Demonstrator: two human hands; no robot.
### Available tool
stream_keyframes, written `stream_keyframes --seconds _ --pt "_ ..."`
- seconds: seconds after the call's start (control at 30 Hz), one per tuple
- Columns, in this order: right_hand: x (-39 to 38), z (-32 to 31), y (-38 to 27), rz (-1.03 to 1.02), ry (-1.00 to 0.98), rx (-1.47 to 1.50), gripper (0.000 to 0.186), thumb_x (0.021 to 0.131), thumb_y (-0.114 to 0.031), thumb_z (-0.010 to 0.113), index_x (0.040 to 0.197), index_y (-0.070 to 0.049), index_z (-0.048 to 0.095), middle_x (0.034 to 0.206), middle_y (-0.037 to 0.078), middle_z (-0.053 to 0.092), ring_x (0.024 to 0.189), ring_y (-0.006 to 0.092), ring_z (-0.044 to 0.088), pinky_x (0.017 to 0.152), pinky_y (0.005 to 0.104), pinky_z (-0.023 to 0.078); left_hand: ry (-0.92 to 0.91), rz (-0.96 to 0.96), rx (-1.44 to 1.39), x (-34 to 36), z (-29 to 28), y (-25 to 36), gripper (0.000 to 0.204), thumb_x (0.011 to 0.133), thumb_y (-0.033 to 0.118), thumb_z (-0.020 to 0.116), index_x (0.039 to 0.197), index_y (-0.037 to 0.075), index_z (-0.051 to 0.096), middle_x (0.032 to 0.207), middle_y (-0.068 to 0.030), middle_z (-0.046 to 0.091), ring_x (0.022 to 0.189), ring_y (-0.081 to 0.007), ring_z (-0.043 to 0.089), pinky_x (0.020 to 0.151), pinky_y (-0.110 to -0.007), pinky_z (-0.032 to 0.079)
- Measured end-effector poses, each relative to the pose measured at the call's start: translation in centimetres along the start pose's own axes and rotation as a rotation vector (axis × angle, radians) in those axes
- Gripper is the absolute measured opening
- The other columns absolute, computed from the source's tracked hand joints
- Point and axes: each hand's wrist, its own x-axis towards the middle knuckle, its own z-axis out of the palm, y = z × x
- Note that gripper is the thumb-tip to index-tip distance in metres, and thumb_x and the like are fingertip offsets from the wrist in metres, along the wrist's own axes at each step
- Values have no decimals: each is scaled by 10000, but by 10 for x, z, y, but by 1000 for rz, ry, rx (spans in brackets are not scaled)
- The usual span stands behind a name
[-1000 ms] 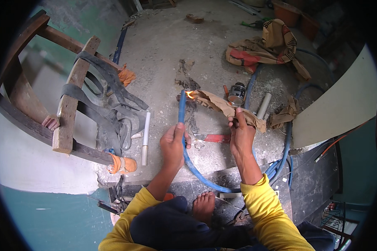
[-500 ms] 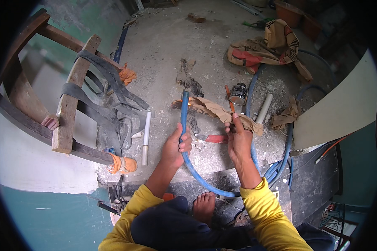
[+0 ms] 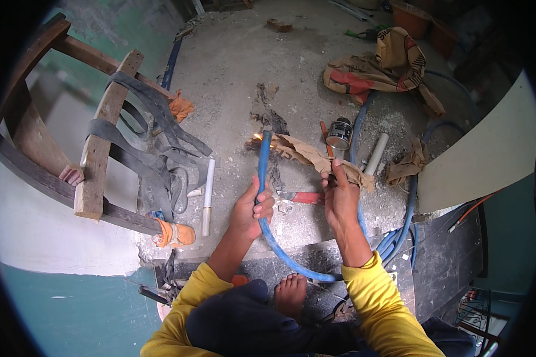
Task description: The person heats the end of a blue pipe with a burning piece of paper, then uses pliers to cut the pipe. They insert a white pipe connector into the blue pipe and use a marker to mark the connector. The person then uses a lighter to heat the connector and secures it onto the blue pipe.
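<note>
My left hand (image 3: 250, 211) is closed round a blue hose (image 3: 283, 257), whose free end points up and away from me. From that grip the hose bends down in a curve and passes toward my right forearm. Between thumb and fingers, my right hand (image 3: 342, 199) pinches one end of a crumpled strip of brown paper (image 3: 307, 153). The strip's far end is charred and burning, with a small flame (image 3: 258, 137) just left of the hose tip. That tip stands in front of the paper; whether they touch I cannot tell.
A red-handled blade tool (image 3: 308, 197) lies between my hands. Beyond my right hand are a small dark can (image 3: 339, 133), a grey pipe piece (image 3: 377, 153) and a torn paper sack (image 3: 372, 74). A wooden frame (image 3: 104, 134) with black straps stands left, near a white pipe (image 3: 208, 196).
The hose tip has shifted slightly right. The flame now shows on the left side of the tip. My right hand has hardly moved.
</note>
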Motion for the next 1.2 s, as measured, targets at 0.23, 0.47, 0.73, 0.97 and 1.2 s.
stream_keyframes --seconds 0.23,0.47,0.73,0.97,1.2 --pt "5 5 -3 -29 -29 35 297 999 -238 784 1165 -16 677 1032 46 702 824 135 668 684 251 514 -2 -27 -9 0 0 -1 357 1129 384 532 1114 37 614 746 8 543 541 -51 460 428 -185 375" --pt "2 0 -4 -33 -9 16 293 999 -236 785 1150 -8 679 1028 45 700 830 139 667 685 256 513 11 -6 8 0 -2 1 346 1133 374 528 1116 38 610 750 10 546 540 -47 457 428 -182 372" --pt "-6 0 -2 -10 -9 4 326 993 -249 794 1154 9 676 1019 61 699 836 142 669 685 256 513 41 5 98 -2 4 2 328 1112 424 560 1063 99 562 749 52 504 534 -14 437 443 -164 358" --pt "-4 -1 -5 -18 0 -15 324 991 -255 796 1140 10 685 1031 64 707 838 141 672 695 258 514 47 19 125 -1 3 2 329 1109 426 567 1070 99 560 759 50 503 536 -18 436 449 -172 359" --pt "19 25 3 36 -12 -31 350 993 -190 781 1246 4 636 1040 64 703 831 151 683 718 259 532 154 152 305 -21 7 7 346 1124 428 537 1142 84 572 771 36 513 579 -45 458 494 -192 353"
